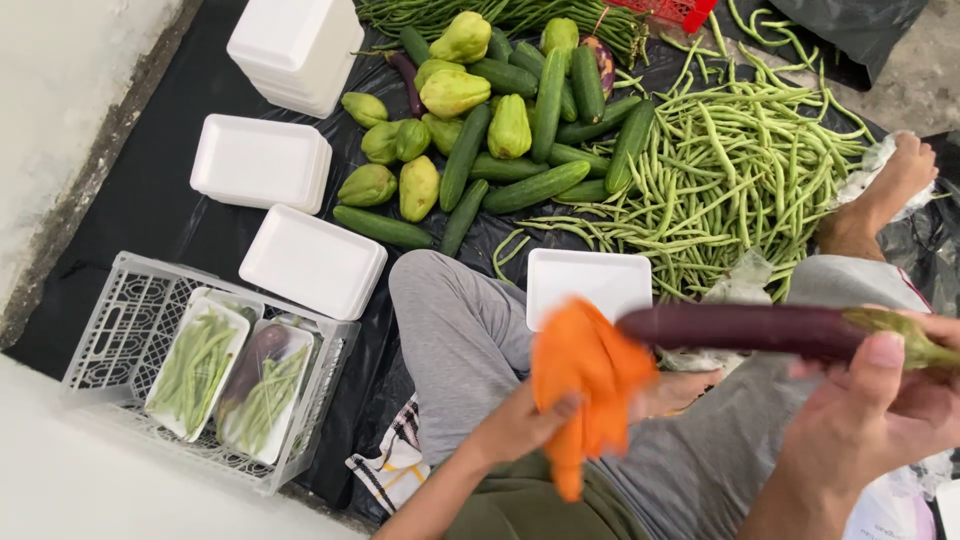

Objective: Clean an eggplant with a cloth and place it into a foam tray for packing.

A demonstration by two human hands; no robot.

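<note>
Head view puts your two hands closest to you, above your crossed legs in grey trousers [470, 330]. Your left hand [525, 425] is clenched around a bunched orange cloth [585, 375], which meets the rounded tip of a long purple eggplant [745, 328]. Your right hand [880, 400] grasps that eggplant at its green stem end, thumb up across it, so the fruit sticks out level toward the cloth with most of its length unsupported. Holding it only at the stem is the weak point, I judge: a firm rub from the cloth could twist it out of your fingers or snap the cap, and it would drop onto your lap or the empty white foam tray [588, 282] just beyond your knee.

Farther out, your bare foot [895, 185] rests beside a spread heap of green beans [735, 175]. Past the tray lie dark cucumbers [535, 188] and pale green chayotes [455, 92], packed close together. To the left, a white plastic crate [105, 320] holds wrapped trays of beans and an eggplant, with more foam trays [262, 160] stacked behind it.

Everything sits on a black plastic sheet [150, 215] laid over the floor, against a pale concrete wall [60, 90] on the left; a red basket [675, 10] shows at the top edge.
</note>
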